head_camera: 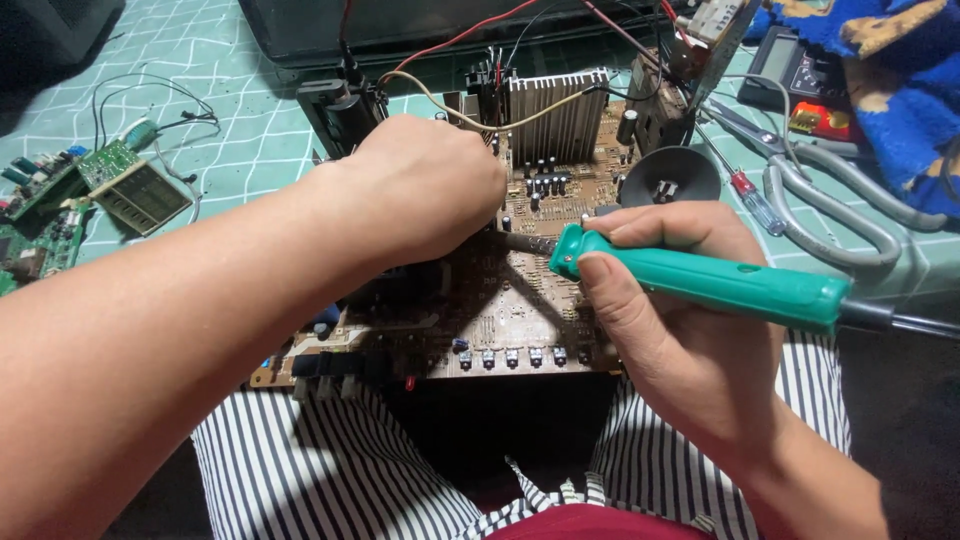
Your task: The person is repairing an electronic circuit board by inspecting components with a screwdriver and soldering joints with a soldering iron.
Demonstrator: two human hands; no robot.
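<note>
While both hands work apart, right hand (690, 330) clamping a soldering iron (700, 280), green tiled flooring (230, 130) spreads beneath.

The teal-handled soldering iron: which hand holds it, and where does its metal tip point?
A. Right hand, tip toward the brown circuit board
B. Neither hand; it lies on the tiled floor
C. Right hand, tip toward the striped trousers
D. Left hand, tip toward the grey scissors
A: the right hand wraps the teal-handled soldering iron, whose dark tip reaches left over the brown circuit board, near the left hand.
</note>
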